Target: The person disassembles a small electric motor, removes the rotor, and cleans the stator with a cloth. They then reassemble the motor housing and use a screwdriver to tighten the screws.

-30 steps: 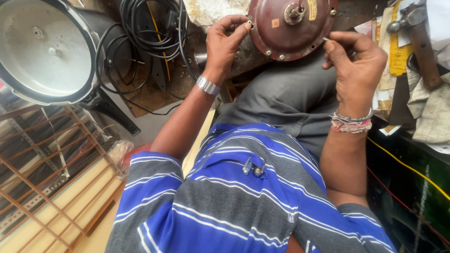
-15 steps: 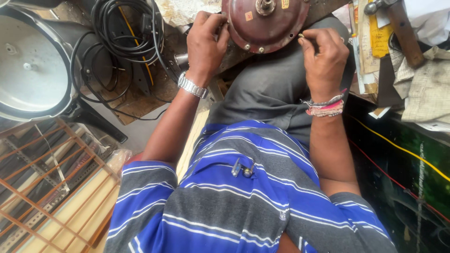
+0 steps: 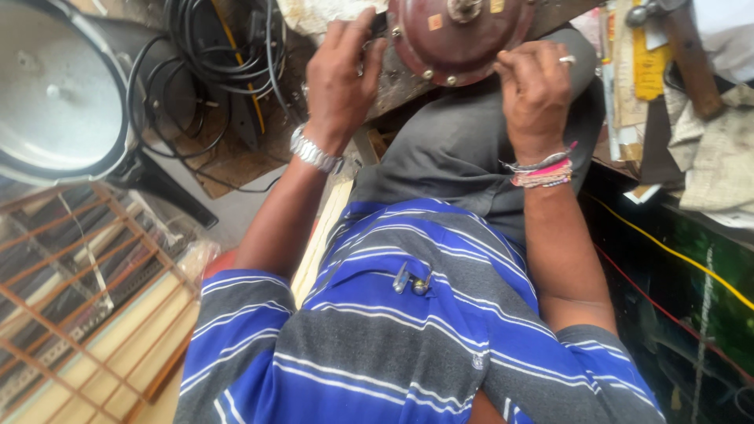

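A round dark-red metal housing with bolts along its rim rests on my lap at the top of the view. My left hand, with a metal watch on the wrist, grips the housing's left rim. My right hand, with coloured thread bands on the wrist, has its fingers curled against the right rim and pinches a small pale part. Below lie my grey trousers and blue-striped shirt.
A large metal pot lid lies at the left beside coiled black cables. A rusty wire rack stands at lower left. A cluttered bench with papers, cloth and a yellow item is at the right, with yellow and red wires below.
The view has shifted, so the housing and both hands now sit higher in the frame. My right hand has curled closer onto the rim. The left hand keeps its grip.
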